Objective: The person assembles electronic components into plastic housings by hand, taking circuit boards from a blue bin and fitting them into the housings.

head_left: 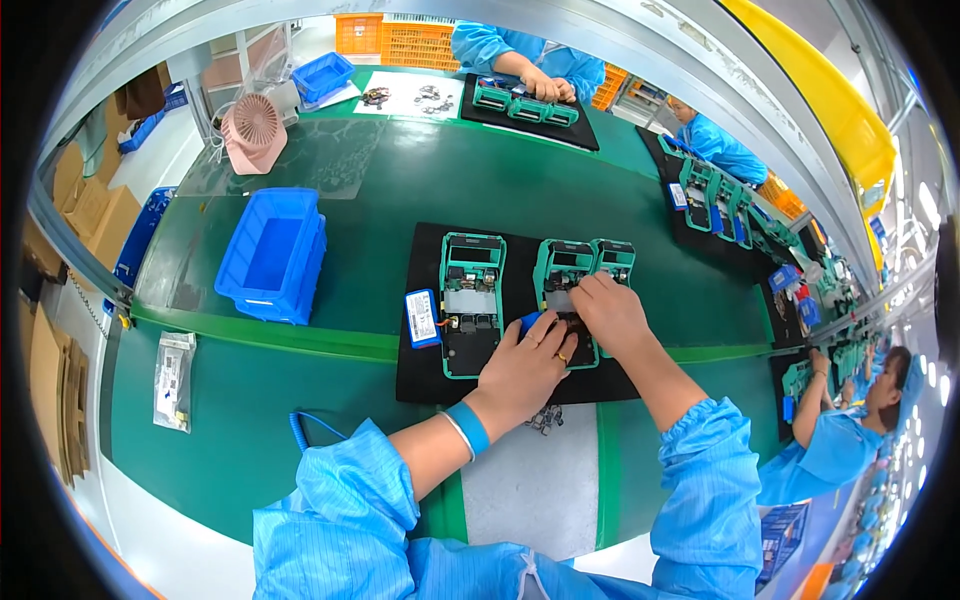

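Note:
On a black mat (420, 372) lie several green device housings with exposed circuit parts. The left housing (473, 300) lies open, with a wired blue battery pack (422, 318) beside it. My left hand (525, 372) is bent over the lower part of the middle housing (556, 258), its fingertips on a blue battery pack (530, 321) that is partly hidden. My right hand (612, 312) reaches over the same housing from the right. Its fingers are closed together at the inner parts, and what they pinch is hidden. Behind it shows a third housing (613, 252).
Stacked blue bins (270, 255) stand left of the mat. A pink fan (254, 130) sits at the far left, a clear bag (174, 382) at the near left. Small metal parts (546, 420) lie below my wrists. Co-workers handle similar housings across the table and on the right.

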Action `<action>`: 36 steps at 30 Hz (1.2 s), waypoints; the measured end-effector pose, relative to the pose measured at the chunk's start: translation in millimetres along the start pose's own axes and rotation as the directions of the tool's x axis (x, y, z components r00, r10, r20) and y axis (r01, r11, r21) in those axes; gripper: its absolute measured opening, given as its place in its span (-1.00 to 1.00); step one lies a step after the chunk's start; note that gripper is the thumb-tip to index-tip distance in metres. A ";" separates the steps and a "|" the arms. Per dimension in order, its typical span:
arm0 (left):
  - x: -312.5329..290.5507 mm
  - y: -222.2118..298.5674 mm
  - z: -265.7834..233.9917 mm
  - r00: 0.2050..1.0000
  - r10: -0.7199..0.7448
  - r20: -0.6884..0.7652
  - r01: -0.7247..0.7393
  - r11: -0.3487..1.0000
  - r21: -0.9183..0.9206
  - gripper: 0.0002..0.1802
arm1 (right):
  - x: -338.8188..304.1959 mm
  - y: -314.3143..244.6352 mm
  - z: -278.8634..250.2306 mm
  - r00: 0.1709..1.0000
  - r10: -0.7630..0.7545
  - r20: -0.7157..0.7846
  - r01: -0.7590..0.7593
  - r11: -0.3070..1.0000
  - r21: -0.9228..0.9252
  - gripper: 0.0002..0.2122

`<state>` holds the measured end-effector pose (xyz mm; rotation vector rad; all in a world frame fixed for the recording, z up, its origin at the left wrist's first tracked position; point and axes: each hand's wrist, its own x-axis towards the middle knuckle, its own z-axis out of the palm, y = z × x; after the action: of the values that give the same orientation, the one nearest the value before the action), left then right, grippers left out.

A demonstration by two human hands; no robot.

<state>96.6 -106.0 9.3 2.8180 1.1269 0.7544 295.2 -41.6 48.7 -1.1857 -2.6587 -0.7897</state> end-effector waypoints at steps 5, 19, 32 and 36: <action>-0.2 1.2 -0.5 1.000 0.003 0.019 -0.003 1.000 0.024 -0.45 | 7.5 0.1 -6.3 0.994 0.105 0.035 -0.106 0.994 0.010 -0.86; -13.2 -23.4 -17.8 0.999 0.050 -0.023 -0.049 0.998 0.045 -0.46 | -68.1 -91.9 -73.5 0.902 0.425 0.073 -0.357 0.642 0.678 -0.92; 35.3 9.3 -31.1 0.996 0.088 0.016 -0.086 0.992 -0.095 -0.44 | -104.5 -143.3 -57.5 0.917 0.383 0.106 -0.379 0.762 0.525 -0.86; 80.9 38.9 -4.3 0.992 0.125 0.031 -0.121 0.986 -0.113 -0.36 | -121.7 -126.3 -71.1 0.922 0.310 0.233 -0.387 0.693 0.609 -0.86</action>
<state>170.3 -82.7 55.2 2.8163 0.8832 0.7428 280.4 -227.9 19.2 -1.4604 -2.3196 0.2680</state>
